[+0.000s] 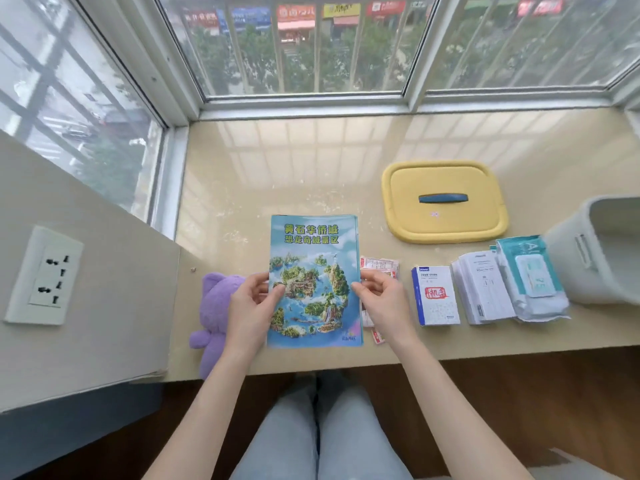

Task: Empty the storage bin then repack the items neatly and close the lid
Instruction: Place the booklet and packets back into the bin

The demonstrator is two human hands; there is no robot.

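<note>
I'm watching both hands working one thing: the left hand [254, 299] is pinching the left edge of a blue illustrated brochure [313, 282], thumb on the cover and fingers curled behind. The right hand [381, 299] is pinching the right edge the same way. The brochure is sitting cover-up over the front of the beige windowsill [277, 168]; I can't tell whether it's touching. A purple plush toy [214, 306] is lying just left of it, and red-and-white sachets [379, 266] are peeking out on its right. Further right, a white box with a blue edge [436, 296], a stack of white packets [481, 289] and a wet wipes pack [530, 271] are lining up side by side. The yellow lid [443, 202] is lying flat behind them, handle up. The grey storage bin [602, 251] is standing uncovered at the far right.
</note>
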